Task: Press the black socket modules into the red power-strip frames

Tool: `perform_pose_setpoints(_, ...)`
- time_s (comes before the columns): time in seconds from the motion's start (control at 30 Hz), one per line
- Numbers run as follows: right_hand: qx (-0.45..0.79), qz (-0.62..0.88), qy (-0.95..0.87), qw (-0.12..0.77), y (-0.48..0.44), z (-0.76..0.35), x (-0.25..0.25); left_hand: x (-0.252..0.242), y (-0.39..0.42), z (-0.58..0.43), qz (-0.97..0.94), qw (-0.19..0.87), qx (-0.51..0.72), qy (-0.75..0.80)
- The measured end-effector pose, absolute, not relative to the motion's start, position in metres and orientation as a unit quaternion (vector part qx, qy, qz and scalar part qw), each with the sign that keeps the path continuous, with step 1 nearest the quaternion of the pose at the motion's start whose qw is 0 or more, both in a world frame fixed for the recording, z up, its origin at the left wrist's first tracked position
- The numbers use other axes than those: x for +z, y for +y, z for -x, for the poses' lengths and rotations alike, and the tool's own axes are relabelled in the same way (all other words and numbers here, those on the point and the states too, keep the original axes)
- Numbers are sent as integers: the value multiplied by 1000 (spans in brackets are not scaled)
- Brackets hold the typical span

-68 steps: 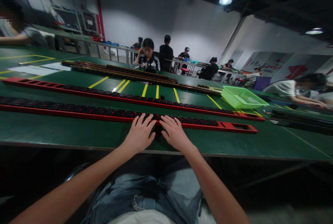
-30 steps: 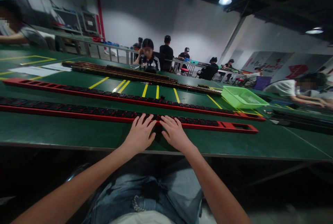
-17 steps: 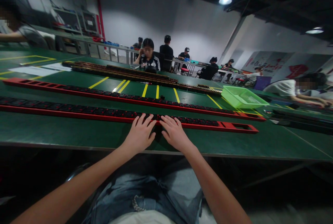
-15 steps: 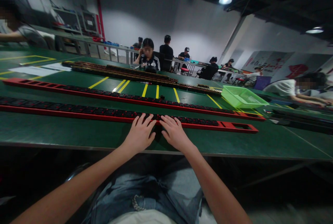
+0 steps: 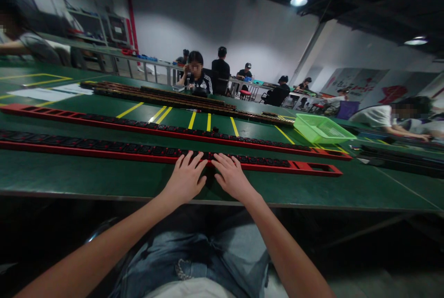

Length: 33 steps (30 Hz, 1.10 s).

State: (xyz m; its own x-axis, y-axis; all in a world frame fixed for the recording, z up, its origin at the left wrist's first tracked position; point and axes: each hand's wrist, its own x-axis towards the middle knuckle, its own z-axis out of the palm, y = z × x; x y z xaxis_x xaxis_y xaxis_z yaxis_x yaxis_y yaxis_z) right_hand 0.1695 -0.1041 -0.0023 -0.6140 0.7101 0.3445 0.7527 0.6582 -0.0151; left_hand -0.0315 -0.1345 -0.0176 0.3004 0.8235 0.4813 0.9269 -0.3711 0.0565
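A long red strip filled with black socket modules lies across the green table near its front edge. My left hand rests flat on the table, fingers spread, with its fingertips touching the strip. Beside it my right hand lies the same way, fingertips on the strip's black modules. Neither hand holds anything. A second red strip runs parallel just behind the first.
A green plastic basket sits at the back right of the table. Dark strips lie farther back beyond yellow floor-style markings. Several people sit at tables behind and at both sides. White papers lie far left.
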Motion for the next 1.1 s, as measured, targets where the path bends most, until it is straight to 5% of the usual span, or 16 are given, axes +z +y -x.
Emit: perform_pose_setpoints(1.1,-63,440,-880,169,-103,-170,-4,-18,-134,32,799,117,-224,-546)
